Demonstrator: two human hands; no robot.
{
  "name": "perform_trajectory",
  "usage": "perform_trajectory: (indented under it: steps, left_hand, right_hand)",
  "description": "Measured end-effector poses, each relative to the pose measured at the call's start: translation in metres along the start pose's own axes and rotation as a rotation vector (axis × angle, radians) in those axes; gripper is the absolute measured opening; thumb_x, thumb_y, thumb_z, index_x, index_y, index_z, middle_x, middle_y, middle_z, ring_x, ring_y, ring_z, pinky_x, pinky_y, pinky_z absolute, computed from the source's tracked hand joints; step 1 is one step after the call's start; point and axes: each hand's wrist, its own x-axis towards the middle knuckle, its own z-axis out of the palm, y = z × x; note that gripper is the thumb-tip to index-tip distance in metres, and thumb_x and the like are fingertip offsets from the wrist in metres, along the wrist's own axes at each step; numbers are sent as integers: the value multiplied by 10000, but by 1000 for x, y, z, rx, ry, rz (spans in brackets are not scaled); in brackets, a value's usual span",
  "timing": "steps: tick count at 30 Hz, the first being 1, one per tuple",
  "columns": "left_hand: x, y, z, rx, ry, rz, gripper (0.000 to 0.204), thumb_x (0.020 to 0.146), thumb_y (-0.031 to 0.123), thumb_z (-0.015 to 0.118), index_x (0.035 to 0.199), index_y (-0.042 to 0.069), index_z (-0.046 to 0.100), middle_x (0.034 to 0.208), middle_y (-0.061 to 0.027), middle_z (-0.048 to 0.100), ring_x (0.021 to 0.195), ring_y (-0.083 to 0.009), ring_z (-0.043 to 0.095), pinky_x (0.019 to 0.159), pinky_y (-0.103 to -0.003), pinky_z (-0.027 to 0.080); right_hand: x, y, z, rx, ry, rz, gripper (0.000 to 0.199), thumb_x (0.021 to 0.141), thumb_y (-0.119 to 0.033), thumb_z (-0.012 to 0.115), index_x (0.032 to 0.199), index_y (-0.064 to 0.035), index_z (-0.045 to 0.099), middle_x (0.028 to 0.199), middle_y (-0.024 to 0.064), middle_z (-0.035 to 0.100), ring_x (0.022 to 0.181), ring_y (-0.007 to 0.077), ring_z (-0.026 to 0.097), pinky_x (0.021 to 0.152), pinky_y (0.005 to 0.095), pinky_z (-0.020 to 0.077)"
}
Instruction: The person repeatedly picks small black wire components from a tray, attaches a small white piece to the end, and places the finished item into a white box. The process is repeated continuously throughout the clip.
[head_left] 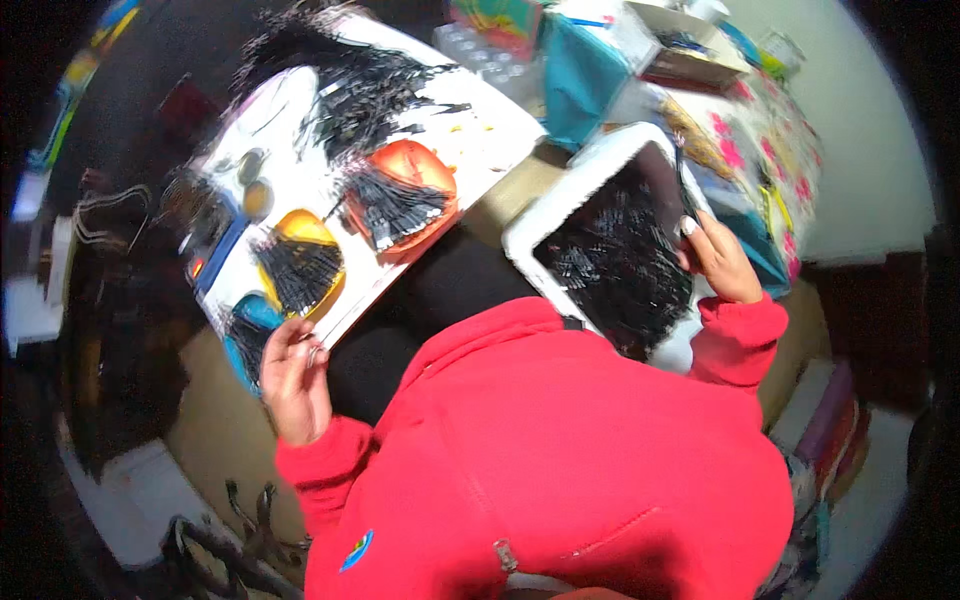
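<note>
My left hand (300, 385) is beside the blue tray (258, 310) at the near left corner of a white board (492, 150). Its fingers are curled toward the thumb, and whatever they hold, if anything, is too blurred to name. My right hand (728, 265) is at the right side of a white-rimmed bin (522, 238). Its fingers are closed, and a thin dark piece seems to rise from them. A heap of thin black strips (620, 255) fills the bin. Bundles of similar strips lie in a yellow tray (308, 226) and an orange tray (410, 160).
More loose black strips (365, 100) spread over the board's far part. A blue strap-like item (222, 243) lies at its left. Behind the bin stand a teal bag (585, 85) and an open box (690, 45). Flowered cloth (785, 150) covers the surface at right.
</note>
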Motion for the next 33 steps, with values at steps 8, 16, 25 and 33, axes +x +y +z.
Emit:
perform_trajectory:
  steps: [8,16,25,33]
  left_hand:
    - [-18,-2,-57,548,311,152,158,871,1,583,1020,-45,609,862,-32,606,721,-68,523,637,-193,418]
    - [50,22,-72,1357,639,399,167,822,114,624,733,-25,601,701,-191,612,642,-361,593,598,-420,463]
    - [78,19,-94,1721,711,-8,335,841,302,642,771,-24,614,839,-231,644,781,-424,623,677,-487,495]
    - [62,19,-117,983,752,283,187,845,128,661,801,-53,638,667,-112,640,586,-170,594,579,-309,458]
  right_hand:
    - [122,156,70,-1098,290,110,284,900,-256,558,890,27,578,939,252,594,903,422,573,750,496,476]
    - [110,60,91,-1234,271,239,299,875,-298,595,884,1,592,939,210,627,859,398,601,751,473,496]
    - [92,-122,203,-446,-290,-451,193,851,-154,599,773,18,563,768,220,607,697,401,591,594,428,454]
    - [154,-183,364,-570,-362,-728,190,831,-191,613,817,-7,570,745,196,605,706,381,604,632,436,479]
